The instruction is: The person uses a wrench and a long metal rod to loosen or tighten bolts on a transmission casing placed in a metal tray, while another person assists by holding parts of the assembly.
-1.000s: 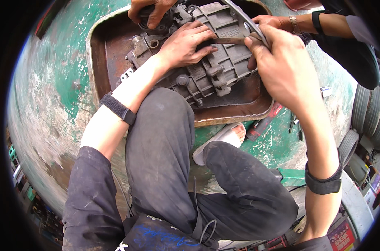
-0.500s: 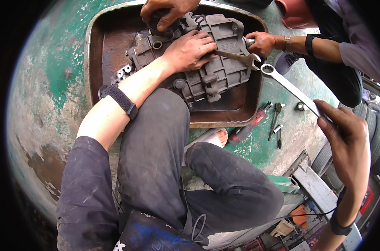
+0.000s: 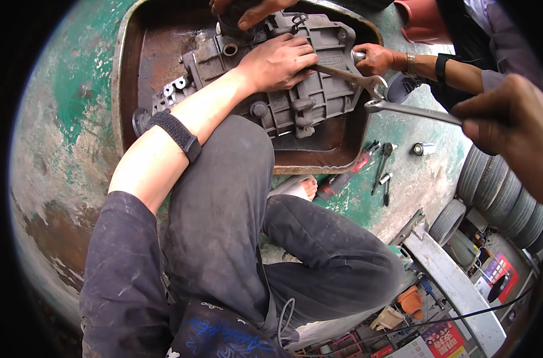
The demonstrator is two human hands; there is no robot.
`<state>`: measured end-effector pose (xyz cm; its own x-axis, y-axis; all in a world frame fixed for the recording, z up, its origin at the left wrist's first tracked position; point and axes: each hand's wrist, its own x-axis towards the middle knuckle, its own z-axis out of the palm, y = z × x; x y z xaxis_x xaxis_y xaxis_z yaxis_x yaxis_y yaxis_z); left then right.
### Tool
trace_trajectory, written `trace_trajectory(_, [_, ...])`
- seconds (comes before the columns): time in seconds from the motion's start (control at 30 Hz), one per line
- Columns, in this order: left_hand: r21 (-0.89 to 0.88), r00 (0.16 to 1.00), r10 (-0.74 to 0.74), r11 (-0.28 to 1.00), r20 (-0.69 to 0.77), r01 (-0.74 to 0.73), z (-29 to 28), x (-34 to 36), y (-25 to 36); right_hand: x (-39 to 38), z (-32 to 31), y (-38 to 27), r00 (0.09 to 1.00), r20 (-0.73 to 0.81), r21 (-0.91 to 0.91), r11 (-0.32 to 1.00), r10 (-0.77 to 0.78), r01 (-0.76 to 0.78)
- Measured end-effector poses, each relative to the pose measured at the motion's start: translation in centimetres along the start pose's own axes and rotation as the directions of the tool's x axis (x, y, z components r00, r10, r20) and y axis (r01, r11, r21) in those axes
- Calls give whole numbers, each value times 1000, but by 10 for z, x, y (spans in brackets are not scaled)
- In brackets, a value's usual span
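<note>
A grey metal gearbox [image 3: 328, 59] lies in a rusty rectangular tray. My left hand [image 3: 277, 62] rests over its casing, fingers closed on a combination wrench [image 3: 343, 74] whose open jaws point right, past the casing. On the right, my right hand [image 3: 510, 119] is raised, gripping the handle of a second wrench [image 3: 417, 111]. That wrench's ring end is right beside the first one's jaws; I cannot tell whether they touch. A co-worker's hand [image 3: 376, 62] holds the shaft end at the gearbox's right. Another person's hand [image 3: 256, 12] is on a dark round part at the top.
The tray [image 3: 319, 169] stands on a worn green floor. Right of my foot lie a red and black power ratchet [image 3: 343, 178], a ratchet handle [image 3: 383, 161], and a small cylinder [image 3: 423, 148]. Tyres [image 3: 498, 185] and a metal beam [image 3: 450, 280] are farther right.
My right hand has moved up and right, and its wrench has swung nearly level, its ring end shifting slightly lower beside the other wrench's jaws. My left hand stays on the gearbox.
</note>
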<state>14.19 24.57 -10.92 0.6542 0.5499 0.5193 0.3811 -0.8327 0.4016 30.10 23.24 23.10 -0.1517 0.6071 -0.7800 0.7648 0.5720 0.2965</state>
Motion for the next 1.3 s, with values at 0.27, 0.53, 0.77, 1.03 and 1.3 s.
trace_trajectory(0.27, [12, 1000, -7, 1000, 19, 7, 4, -2, -2, 8, -9, -13, 995, 34, 35, 995, 93, -95])
trace_trajectory(0.53, [-17, 1000, -6, 1000, 11, 6, 4, -2, -3, 6, -15, -21, 988, -82, 21, 991, 130, -129])
trace_trajectory(0.77, [-100, 1000, -16, 995, -9, 15, 1, -3, -2, -16, -21, -33, 954, -275, 130, 988, 116, -82])
trace_trajectory(1.03, [-130, 988, -120, 983, 100, 133, -2, 0, 0, -59, -10, -38, 852, -518, 219, 975, 78, 43])
trace_trajectory(1.3, [-76, 995, -70, 994, 74, 76, -5, 4, 5, -18, 35, 12, 499, -867, 499, -29, 0, 866])
